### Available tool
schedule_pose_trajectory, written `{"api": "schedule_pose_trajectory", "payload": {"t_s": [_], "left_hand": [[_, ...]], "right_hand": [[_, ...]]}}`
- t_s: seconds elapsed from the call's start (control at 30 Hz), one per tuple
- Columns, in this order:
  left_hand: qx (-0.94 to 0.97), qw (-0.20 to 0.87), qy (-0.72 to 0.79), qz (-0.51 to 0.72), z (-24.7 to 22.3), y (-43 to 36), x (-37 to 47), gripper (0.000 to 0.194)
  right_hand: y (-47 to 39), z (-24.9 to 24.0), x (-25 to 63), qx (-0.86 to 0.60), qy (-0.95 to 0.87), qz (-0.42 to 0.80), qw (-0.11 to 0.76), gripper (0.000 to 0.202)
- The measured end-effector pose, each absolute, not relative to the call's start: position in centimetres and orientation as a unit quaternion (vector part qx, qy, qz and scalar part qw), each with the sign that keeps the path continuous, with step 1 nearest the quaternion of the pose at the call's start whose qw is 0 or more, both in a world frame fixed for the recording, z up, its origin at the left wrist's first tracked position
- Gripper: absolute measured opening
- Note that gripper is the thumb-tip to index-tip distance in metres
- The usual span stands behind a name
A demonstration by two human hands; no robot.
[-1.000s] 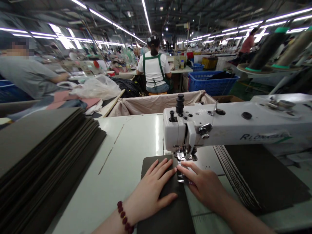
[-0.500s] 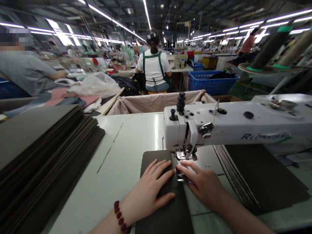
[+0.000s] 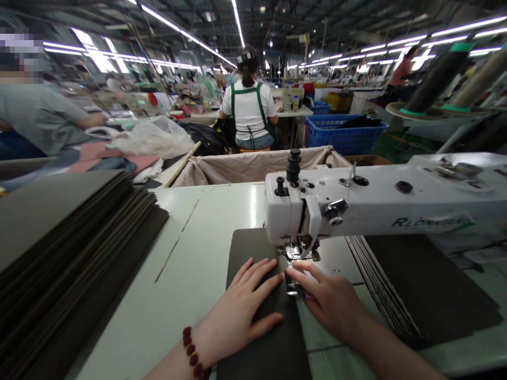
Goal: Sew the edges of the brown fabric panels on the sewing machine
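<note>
A dark olive fabric panel (image 3: 253, 243) lies on the table, its right edge at the presser foot (image 3: 296, 252) of the white sewing machine (image 3: 356, 198). My left hand (image 3: 249, 301) rests flat on the panel, fingers spread, a dark red bead bracelet at the wrist. Close to the panel's right edge, just before the foot, my right hand (image 3: 332, 298) has its index and middle fingertips stretched forward. Thread snips (image 3: 292, 291) are tucked in that hand; their metal blades stick out to the left and most of the handle is hidden by the fingers.
Tall stacks of dark panels (image 3: 67, 237) stand at the left. More panels (image 3: 428, 285) lie under the machine arm at the right. Beyond the table are a cloth-lined bin (image 3: 237, 168), a blue basket (image 3: 343, 134), thread cones (image 3: 433, 82) and a seated person (image 3: 249, 111).
The panel has slid forward past the presser foot, its far edge now farther from me. Both hands stay in nearly the same place.
</note>
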State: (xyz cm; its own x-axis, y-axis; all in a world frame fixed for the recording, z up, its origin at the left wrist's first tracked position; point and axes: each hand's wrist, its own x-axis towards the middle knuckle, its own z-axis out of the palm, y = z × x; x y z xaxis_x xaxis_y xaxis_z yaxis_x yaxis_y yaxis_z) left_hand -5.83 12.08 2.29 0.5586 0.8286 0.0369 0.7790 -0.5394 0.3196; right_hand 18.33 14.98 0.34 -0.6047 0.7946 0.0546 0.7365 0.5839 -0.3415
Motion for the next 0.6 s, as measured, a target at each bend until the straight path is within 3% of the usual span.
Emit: {"api": "schedule_pose_trajectory", "payload": {"t_s": [0.6], "left_hand": [[0.871,0.138,0.461,0.103,2.21,12.2,-5.84,0.06]], "right_hand": [[14.93,0.33,18.31,-0.433,-0.884,0.146,0.102,0.06]]}}
